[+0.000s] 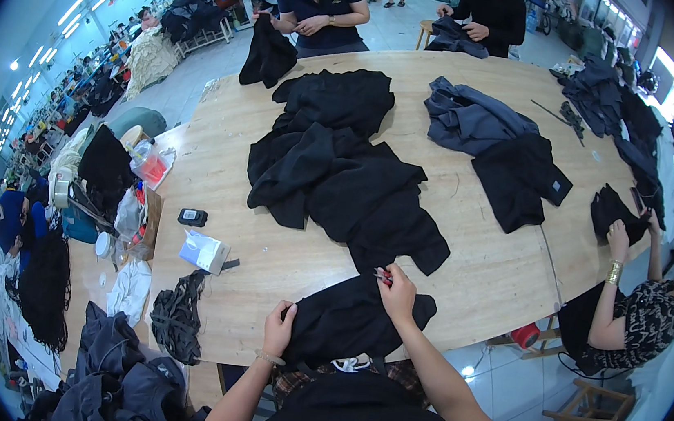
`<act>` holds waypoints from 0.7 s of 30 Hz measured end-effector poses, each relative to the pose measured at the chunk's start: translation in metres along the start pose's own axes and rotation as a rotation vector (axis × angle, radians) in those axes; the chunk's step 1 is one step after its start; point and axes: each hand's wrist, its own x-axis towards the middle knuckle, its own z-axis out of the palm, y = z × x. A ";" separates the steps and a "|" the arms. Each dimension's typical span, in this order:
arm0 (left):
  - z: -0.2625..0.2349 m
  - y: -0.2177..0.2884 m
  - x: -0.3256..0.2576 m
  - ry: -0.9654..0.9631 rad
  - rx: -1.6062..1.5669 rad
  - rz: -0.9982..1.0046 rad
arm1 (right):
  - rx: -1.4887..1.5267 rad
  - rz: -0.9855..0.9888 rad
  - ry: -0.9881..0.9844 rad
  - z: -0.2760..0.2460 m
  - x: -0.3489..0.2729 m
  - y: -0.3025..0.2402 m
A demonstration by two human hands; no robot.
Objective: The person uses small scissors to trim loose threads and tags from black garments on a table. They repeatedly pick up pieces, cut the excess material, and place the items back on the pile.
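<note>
At six o'clock, left hand (278,331) pinching black cloth garment (335,324) running lengthwise toward two; right hand (400,294) gripping red-handled snips (383,276).

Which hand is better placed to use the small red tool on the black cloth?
Probably the right hand: it holds the red tool at the black cloth, while the left hand is at the cloth's left edge.

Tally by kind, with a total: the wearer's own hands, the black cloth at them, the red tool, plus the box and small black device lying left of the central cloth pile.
Hands: 2 (left hand, right hand)
Black cloth at the hands: 1
Red tool in the right hand: 1
White-and-blue box: 1
Small black device: 1
Total: 6
</note>
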 end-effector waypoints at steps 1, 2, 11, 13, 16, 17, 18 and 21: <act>0.001 -0.001 0.001 0.011 0.006 0.017 | 0.001 0.006 -0.011 0.000 0.001 0.001; 0.001 -0.002 0.001 0.022 0.012 0.035 | -0.005 0.001 -0.012 -0.001 0.001 0.002; 0.003 -0.005 -0.005 0.093 0.057 0.017 | 0.003 -0.023 -0.016 0.003 0.004 0.000; 0.001 -0.005 -0.007 0.147 0.155 0.025 | 0.016 0.005 -0.035 0.009 0.003 -0.003; 0.001 0.004 -0.004 0.060 0.120 0.003 | 0.055 0.075 -0.055 0.009 -0.004 0.007; 0.003 0.006 -0.003 0.065 0.104 0.016 | 0.047 0.083 -0.052 0.008 -0.005 0.010; 0.002 0.004 -0.006 0.069 0.098 0.033 | 0.055 0.090 -0.050 0.008 -0.005 0.008; -0.001 0.003 -0.011 0.096 0.085 0.025 | 0.046 0.064 -0.050 0.012 -0.006 0.008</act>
